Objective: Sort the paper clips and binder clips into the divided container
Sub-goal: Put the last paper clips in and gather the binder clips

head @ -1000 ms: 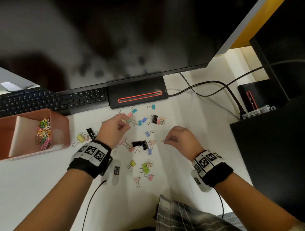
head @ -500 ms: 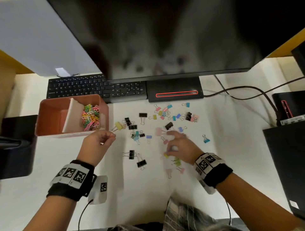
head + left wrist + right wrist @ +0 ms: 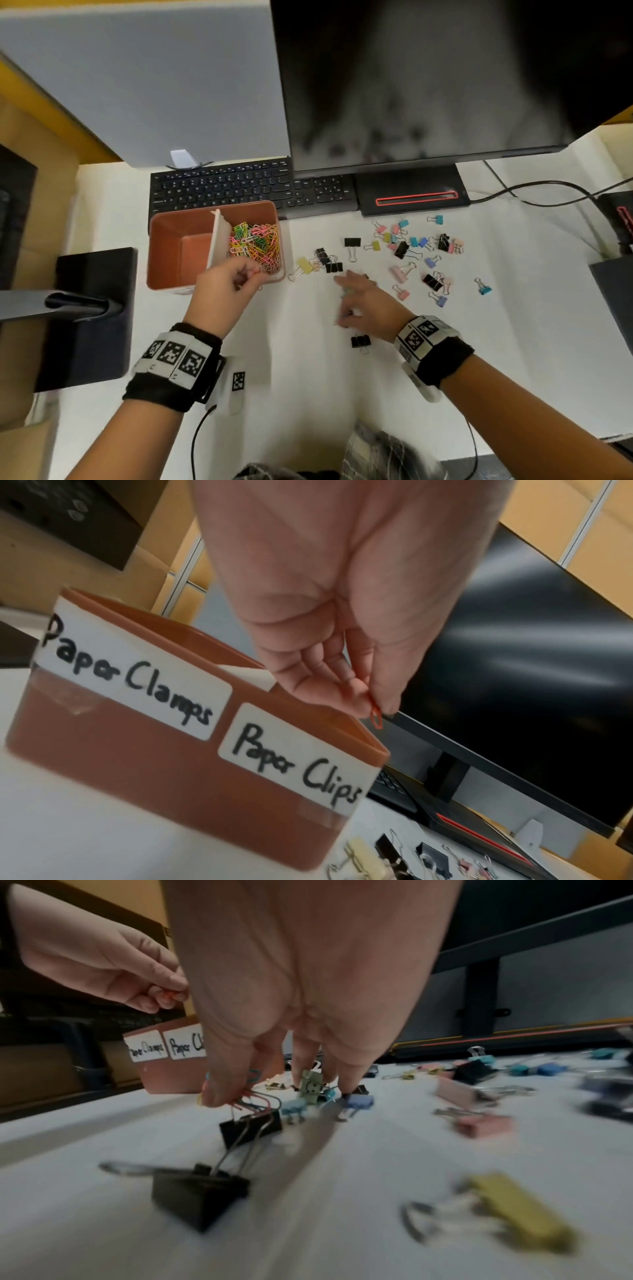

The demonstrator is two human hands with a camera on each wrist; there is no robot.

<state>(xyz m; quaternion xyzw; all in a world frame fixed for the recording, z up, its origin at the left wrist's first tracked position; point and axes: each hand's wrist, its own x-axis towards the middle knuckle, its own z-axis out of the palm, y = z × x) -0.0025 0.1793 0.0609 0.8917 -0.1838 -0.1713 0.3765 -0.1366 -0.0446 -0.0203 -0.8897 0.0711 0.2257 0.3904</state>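
Left hand over clip side of box, right hand down in the loose pile.

Left hand point(image 3: 224, 286) pinching one red paper clip point(image 3: 375, 716) between thumb and fingertips, held just above near rim of brown divided box point(image 3: 164, 253), over the half labelled "Paper Clips". That right half already holding a heap of coloured paper clips point(image 3: 255, 245); left half labelled "Paper Clamps", bare floor showing. Right hand point(image 3: 364, 303) fingers down on white desk point(image 3: 308, 377), thumb and fingers curled onto a few coloured paper clips point(image 3: 251, 1096) beside a black binder clip point(image 3: 251, 1127). Other binder clips point(image 3: 411, 253) scattered on desk right of box, in front of monitor base point(image 3: 411, 192). Keyboard point(image 3: 239, 188) behind box.
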